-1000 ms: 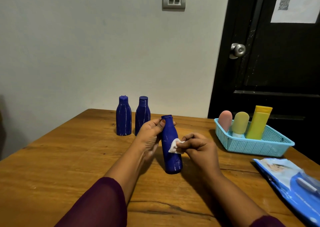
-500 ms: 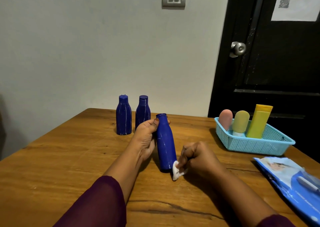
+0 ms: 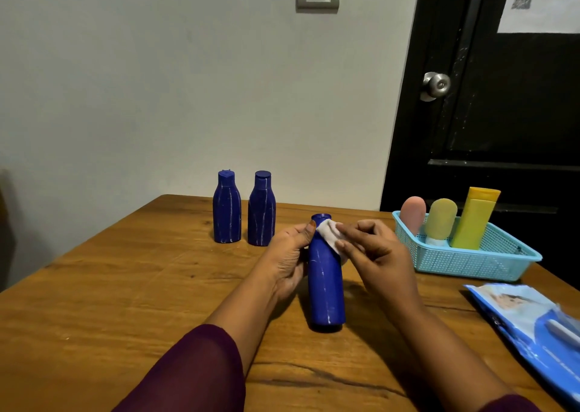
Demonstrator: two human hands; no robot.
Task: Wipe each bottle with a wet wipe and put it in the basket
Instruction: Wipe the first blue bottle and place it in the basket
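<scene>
Wiping stroke under way on the blue bottle point(image 3: 326, 286), which stands on its base on the wooden table point(image 3: 125, 286) in front of the person, neck tipped a little away. The left hand point(image 3: 288, 262) grips it from the side, thumb up at the shoulder, the other fingers curled round the back. The right hand point(image 3: 375, 254) pinches a small folded wet wipe point(image 3: 329, 235) between thumb and the first fingers, the remaining fingers loose and half spread. The wipe is now pressed to the shoulder just under the open neck; half a second ago it is down at the foot of the bottle, and half a second before that at mid-body. So the wipe has run down the whole body and back up to the top, the left hand holding its place throughout. Judgement: this bottle is near the end of its wipe, though thin pale streaks still show low on the body, so another pass may be needed. Next comes the carry to the blue basket point(image 3: 470, 262), far right, which already holds a pink bottle, a green bottle and a yellow bottle, upright. The two other blue bottles point(image 3: 227, 207), streaked, stand side by side at the back, not yet handled. The wipe pack point(image 3: 533, 317) lies near the right edge.
</scene>
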